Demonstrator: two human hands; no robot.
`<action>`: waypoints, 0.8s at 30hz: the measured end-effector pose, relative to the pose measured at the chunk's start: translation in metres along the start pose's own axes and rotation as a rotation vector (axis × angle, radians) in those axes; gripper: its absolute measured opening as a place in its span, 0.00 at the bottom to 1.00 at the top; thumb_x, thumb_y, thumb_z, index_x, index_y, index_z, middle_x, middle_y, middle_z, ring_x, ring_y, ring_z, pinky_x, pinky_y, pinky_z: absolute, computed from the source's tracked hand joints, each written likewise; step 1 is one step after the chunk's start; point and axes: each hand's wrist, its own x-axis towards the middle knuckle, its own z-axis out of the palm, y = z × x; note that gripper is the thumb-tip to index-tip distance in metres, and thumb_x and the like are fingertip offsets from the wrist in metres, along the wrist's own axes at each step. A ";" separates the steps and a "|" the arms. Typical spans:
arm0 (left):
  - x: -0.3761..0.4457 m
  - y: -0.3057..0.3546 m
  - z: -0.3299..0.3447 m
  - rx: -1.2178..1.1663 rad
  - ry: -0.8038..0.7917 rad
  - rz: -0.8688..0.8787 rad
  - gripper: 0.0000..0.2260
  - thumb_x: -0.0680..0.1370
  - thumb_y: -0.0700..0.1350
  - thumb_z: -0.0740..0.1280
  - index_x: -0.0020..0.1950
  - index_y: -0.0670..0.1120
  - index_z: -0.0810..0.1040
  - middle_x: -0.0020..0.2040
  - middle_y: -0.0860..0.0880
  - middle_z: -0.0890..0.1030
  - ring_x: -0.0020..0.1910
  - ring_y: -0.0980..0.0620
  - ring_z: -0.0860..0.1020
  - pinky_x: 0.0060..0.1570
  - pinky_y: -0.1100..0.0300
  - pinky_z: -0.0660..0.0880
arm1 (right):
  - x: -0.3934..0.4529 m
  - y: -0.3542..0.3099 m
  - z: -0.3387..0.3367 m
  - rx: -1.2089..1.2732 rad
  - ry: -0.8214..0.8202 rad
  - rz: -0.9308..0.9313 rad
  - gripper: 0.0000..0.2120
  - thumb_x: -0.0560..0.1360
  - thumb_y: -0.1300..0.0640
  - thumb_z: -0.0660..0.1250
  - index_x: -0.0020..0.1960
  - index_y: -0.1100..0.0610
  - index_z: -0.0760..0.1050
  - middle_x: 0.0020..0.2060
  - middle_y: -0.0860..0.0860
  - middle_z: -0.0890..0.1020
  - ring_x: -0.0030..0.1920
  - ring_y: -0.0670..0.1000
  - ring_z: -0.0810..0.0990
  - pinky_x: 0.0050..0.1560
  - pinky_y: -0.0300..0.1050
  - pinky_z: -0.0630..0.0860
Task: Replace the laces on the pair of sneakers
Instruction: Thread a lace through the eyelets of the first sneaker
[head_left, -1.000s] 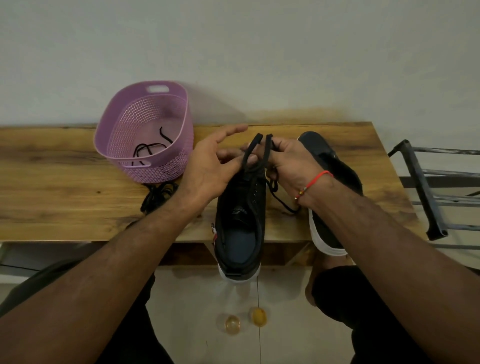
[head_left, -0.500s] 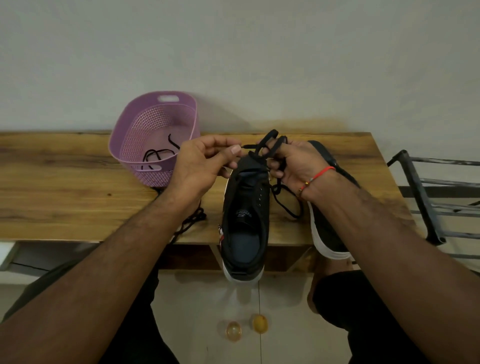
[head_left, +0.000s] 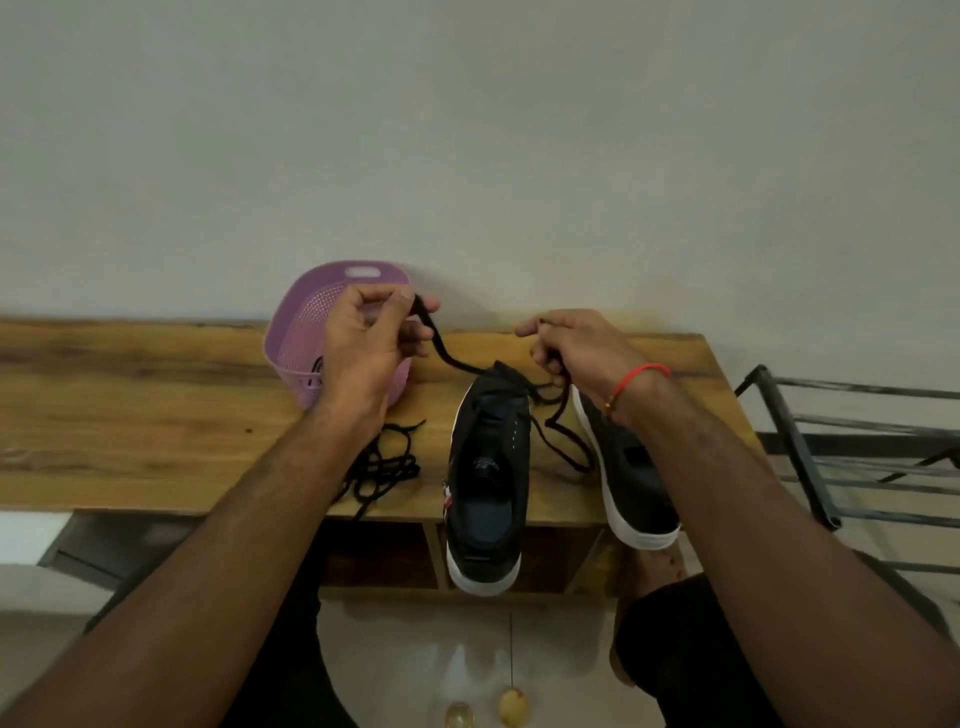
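Purple basket (head_left: 291, 338) holding black lace, hands gripping sneaker (head_left: 488, 467) lace (head_left: 447, 353)

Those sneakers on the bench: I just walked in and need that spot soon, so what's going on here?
A person is lacing the left black sneaker. The left hand pinches one end of the black lace, pulled up and out from the toe end; the right hand grips the other end. The second sneaker lies beside it under the right forearm. A loose lace is heaped on the wooden bench by the purple basket.
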 end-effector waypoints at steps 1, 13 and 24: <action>-0.003 0.008 0.002 0.020 0.000 0.021 0.05 0.82 0.40 0.67 0.56 0.42 0.75 0.47 0.43 0.86 0.34 0.54 0.79 0.34 0.59 0.78 | -0.006 -0.007 -0.005 0.018 0.015 -0.069 0.13 0.83 0.64 0.55 0.56 0.60 0.78 0.32 0.51 0.79 0.29 0.47 0.71 0.30 0.40 0.69; -0.019 0.201 0.068 0.174 -0.105 0.420 0.05 0.82 0.45 0.68 0.57 0.45 0.79 0.46 0.49 0.85 0.36 0.55 0.79 0.34 0.58 0.78 | -0.078 -0.196 -0.050 0.068 0.293 -0.633 0.02 0.78 0.55 0.70 0.49 0.52 0.81 0.51 0.53 0.85 0.45 0.46 0.80 0.52 0.50 0.80; -0.025 0.326 0.104 0.367 -0.122 0.586 0.03 0.82 0.46 0.67 0.54 0.49 0.79 0.48 0.51 0.84 0.32 0.56 0.79 0.31 0.61 0.74 | -0.112 -0.277 -0.074 -0.017 0.323 -0.663 0.05 0.77 0.59 0.70 0.49 0.51 0.84 0.41 0.43 0.84 0.38 0.43 0.76 0.38 0.32 0.72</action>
